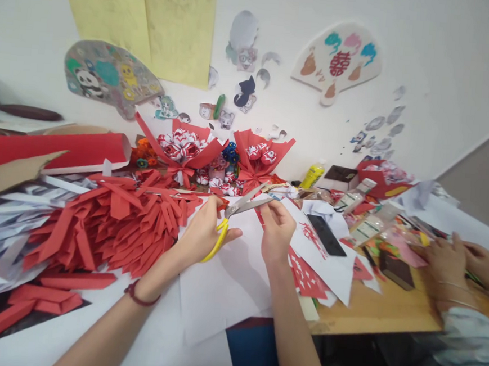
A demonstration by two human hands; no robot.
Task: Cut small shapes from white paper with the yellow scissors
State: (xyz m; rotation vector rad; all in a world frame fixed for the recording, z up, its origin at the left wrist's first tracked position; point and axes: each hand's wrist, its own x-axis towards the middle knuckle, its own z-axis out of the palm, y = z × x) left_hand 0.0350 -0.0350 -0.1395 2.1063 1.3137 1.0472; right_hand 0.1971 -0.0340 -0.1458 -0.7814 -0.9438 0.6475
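Note:
A pair of scissors (225, 224) with yellow handles is in my left hand (202, 230), its fingers closed round the loops. The blades are spread apart and point right, toward my right hand (278, 228). My right hand is pinched close to the blade tips. A narrow bit of red paper (261, 215) shows at its fingertips, mostly hidden by the fingers. Beneath both hands lie white paper sheets (227, 300). To the left is a big heap of folded red paper strips (114, 223), with folded white strips (8, 226) beyond it.
Two red-wrapped paper bouquets (188, 150) stand against the wall. Right of my hands lie a black phone (325, 234), red cut-out paper (305, 275) and clear bottles (374, 221). A co-worker's hands (450, 258) are at the table's right end. A red paper roll (56, 148) lies at the left.

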